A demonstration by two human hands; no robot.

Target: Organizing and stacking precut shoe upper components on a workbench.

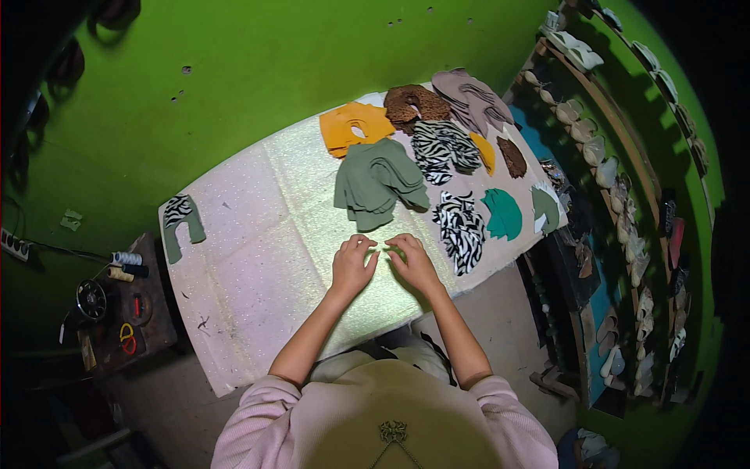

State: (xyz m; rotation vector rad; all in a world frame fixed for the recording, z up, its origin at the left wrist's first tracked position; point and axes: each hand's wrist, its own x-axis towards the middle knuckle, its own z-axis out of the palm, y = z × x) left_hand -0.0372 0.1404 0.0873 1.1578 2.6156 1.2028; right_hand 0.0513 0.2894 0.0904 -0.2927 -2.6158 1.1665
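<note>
My left hand [355, 264] and my right hand [412, 262] hover over the table [242, 273], fingertips facing each other with a small gap between. Fingers and thumbs are loosely curved and apart; I see nothing held in either. Just beyond them lies a stack of olive-green cut pieces [376, 187], which neither hand appears to touch. To the right of my right hand is a pile of zebra-striped pieces [459, 234], and beside it some teal pieces [502, 215].
Farther back lie yellow pieces [351, 127], brown spotted pieces [418, 107], mauve pieces [473, 102] and more zebra pieces [441, 148]. A green-and-zebra piece [182, 223] sits at the left end. Thread spools [125, 259] and scissors [127, 338] rest on a side stand. Shoe racks [617, 133] line the right.
</note>
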